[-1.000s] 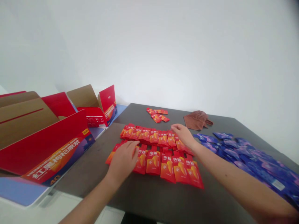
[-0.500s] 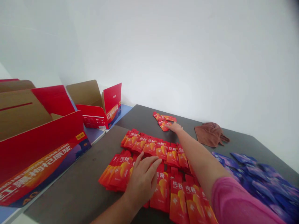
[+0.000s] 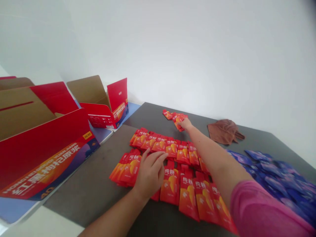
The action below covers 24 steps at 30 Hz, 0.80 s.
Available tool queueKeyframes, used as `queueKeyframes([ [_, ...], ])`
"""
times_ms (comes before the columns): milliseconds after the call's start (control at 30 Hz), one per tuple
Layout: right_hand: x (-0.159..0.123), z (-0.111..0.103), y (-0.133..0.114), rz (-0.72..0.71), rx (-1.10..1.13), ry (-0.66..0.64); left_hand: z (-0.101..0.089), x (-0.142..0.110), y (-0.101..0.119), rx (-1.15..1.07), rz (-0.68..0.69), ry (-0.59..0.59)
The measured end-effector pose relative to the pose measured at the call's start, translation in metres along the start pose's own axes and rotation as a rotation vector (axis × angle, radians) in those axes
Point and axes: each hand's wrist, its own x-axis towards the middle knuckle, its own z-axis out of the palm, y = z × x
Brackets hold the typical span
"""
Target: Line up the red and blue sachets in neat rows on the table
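The left hand [image 3: 149, 174] is laid with fingers spread over the edge of a stack of red sachets [image 3: 127, 169]; no pinch is observed. The right hand [image 3: 185, 124] is extended, with its fingertips placed at a small group of red sachets [image 3: 179, 118]; whether these are pinched cannot be determined. Between the hands, rows of overlapping red sachets [image 3: 172, 154] are laid on the dark bench [image 3: 98, 187]. A brown cloth [image 3: 224, 131] is positioned right of the right hand, blue sachets [image 3: 278, 184] beyond the right forearm [image 3: 209, 151], and open red cartons [image 3: 103, 108] left of the left hand.
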Motion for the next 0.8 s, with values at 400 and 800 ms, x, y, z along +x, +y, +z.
queueKeyframes([
  [400,-0.214,-0.016,-0.004,-0.04,0.749,-0.277,-0.014,0.021,0.008,-0.574,-0.553,-0.216],
  [800,-0.286,0.0,0.022,0.102,0.921,-0.305,-0.071,0.023,-0.005,-0.675,-0.664,-0.343],
])
